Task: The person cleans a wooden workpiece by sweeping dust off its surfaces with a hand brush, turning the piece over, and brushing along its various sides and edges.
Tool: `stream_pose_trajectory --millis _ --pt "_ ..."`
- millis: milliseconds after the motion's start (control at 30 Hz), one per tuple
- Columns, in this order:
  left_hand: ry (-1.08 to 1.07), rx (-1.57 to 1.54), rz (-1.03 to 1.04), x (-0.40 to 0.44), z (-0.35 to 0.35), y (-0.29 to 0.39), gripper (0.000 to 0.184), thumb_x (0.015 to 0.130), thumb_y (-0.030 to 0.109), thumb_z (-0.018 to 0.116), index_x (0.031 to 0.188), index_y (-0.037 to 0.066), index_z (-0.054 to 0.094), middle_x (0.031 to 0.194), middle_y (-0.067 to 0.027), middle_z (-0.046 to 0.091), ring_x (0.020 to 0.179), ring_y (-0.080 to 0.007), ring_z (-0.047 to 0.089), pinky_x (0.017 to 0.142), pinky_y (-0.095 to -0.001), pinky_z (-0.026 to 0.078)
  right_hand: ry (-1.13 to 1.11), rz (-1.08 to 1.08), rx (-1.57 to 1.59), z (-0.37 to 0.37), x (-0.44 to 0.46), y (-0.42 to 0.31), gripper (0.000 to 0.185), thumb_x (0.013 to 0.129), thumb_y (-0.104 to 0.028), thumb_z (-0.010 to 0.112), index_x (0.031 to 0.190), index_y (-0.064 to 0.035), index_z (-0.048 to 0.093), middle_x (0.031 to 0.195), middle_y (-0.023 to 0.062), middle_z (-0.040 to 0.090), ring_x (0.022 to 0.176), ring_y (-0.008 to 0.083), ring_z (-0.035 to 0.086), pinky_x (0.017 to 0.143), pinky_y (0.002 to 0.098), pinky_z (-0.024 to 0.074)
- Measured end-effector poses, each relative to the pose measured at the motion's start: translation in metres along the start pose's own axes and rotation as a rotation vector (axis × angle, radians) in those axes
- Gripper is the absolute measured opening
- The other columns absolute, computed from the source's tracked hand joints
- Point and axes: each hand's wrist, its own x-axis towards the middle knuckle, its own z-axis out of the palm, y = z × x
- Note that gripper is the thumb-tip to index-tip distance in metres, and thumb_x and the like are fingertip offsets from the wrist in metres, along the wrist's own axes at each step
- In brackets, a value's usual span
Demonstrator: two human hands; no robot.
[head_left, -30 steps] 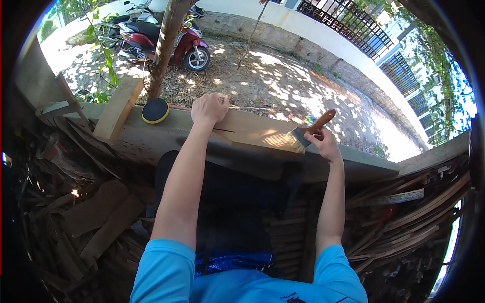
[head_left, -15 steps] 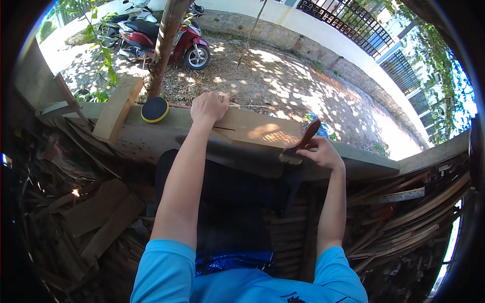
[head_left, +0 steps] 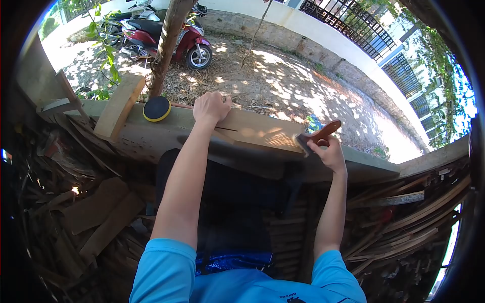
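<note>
A light wooden board [head_left: 262, 132] with a dark slot near its left part lies on the ledge. My left hand [head_left: 211, 107] rests on the board's left end, fingers curled over its far edge. In my right hand [head_left: 331, 151] is a wide brush [head_left: 322, 132] with a brown handle; its bristles touch or hover at the board's right end, and I cannot tell which. The handle points up and to the right. Left of my left hand sits a round black pad [head_left: 156, 108] with a yellow rim.
A thick wooden block [head_left: 120, 108] leans on the ledge [head_left: 364, 160] at the left. Beyond stand a wooden post [head_left: 164, 50] and a red scooter [head_left: 189, 45]. Wood scraps [head_left: 108, 212] lie below left, with stacked strips [head_left: 409, 212] below right.
The brush first swung down past the board's near right edge with its handle more upright, then came back up to the right end. My left hand has stayed on the board.
</note>
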Motion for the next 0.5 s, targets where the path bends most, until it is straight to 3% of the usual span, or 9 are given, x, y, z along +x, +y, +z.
stream_pose_trajectory --millis 67,200,300,400,500 --pt "-0.002 -0.002 0.005 -0.001 -0.001 0.002 0.048 0.096 0.048 0.057 0.101 0.004 0.077 0.103 -0.0203 0.076 0.102 -0.0345 0.073 0.092 -0.0453 0.055 -0.223 0.002 0.012 -0.005 -0.003 -0.003 0.027 0.087 -0.015 0.081 0.109 -0.0013 0.074 0.097 0.0047 0.076 0.084 0.0128 0.069 0.08 0.031 0.0545" --pt "0.012 -0.016 0.01 -0.002 0.0 0.002 0.047 0.096 0.047 0.058 0.101 0.004 0.077 0.104 -0.0198 0.076 0.101 -0.0343 0.073 0.092 -0.0454 0.055 -0.172 -0.029 0.053 0.001 -0.003 -0.007 0.031 0.087 -0.014 0.082 0.115 -0.0022 0.073 0.101 0.0044 0.076 0.087 0.0135 0.069 0.085 0.0311 0.054" --pt "0.01 -0.006 0.008 -0.001 0.0 0.002 0.047 0.095 0.047 0.058 0.101 0.004 0.078 0.104 -0.0192 0.076 0.101 -0.0342 0.073 0.092 -0.0453 0.055 -0.058 -0.076 0.151 0.012 0.004 0.006 0.028 0.088 -0.013 0.08 0.113 -0.0024 0.075 0.102 0.0066 0.077 0.088 0.0144 0.07 0.086 0.0314 0.054" --pt "0.009 -0.01 0.013 -0.001 0.0 0.0 0.047 0.095 0.047 0.059 0.101 0.004 0.078 0.103 -0.0193 0.076 0.102 -0.0342 0.073 0.092 -0.0451 0.055 0.114 -0.046 -0.023 0.018 0.015 0.014 0.023 0.089 -0.011 0.079 0.11 -0.0025 0.077 0.105 0.0089 0.077 0.088 0.0143 0.071 0.086 0.031 0.0537" --pt "0.028 -0.02 0.019 -0.002 0.001 0.001 0.048 0.095 0.047 0.059 0.1 0.004 0.078 0.103 -0.02 0.076 0.102 -0.0342 0.073 0.092 -0.0448 0.055 0.298 -0.287 -0.17 0.029 0.026 0.012 0.017 0.088 -0.009 0.077 0.105 -0.0039 0.078 0.105 0.0094 0.077 0.089 0.0218 0.073 0.083 0.0336 0.0554"
